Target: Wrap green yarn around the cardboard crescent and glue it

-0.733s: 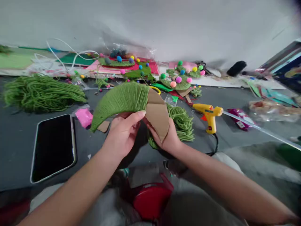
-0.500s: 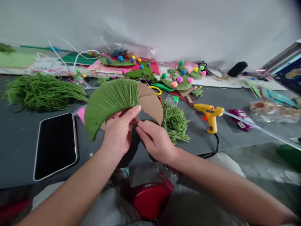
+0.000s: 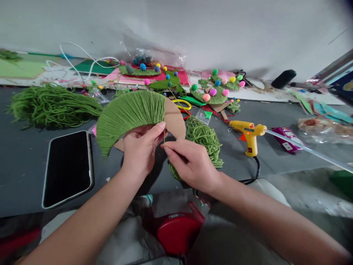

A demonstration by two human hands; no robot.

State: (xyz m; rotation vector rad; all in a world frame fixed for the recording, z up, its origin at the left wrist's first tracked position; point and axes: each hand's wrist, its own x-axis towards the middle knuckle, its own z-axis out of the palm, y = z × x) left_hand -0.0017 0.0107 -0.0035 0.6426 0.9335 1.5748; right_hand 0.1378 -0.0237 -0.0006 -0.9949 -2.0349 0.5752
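Left fingers [image 3: 160, 126] pinching the inner edge of a cardboard crescent [image 3: 175, 119], mostly wrapped in green yarn [image 3: 132, 110]. Just below them, right fingers [image 3: 165, 145] pressed together on a taut strand [image 3: 164, 137], above the grey counter [image 3: 22, 162].

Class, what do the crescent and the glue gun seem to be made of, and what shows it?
Crescent: matte brown cardboard, apparently, seen at its bare end; green yarn wraps the rest, its strands showing. Glue gun: probably plastic, from its smooth, moulded yellow body.
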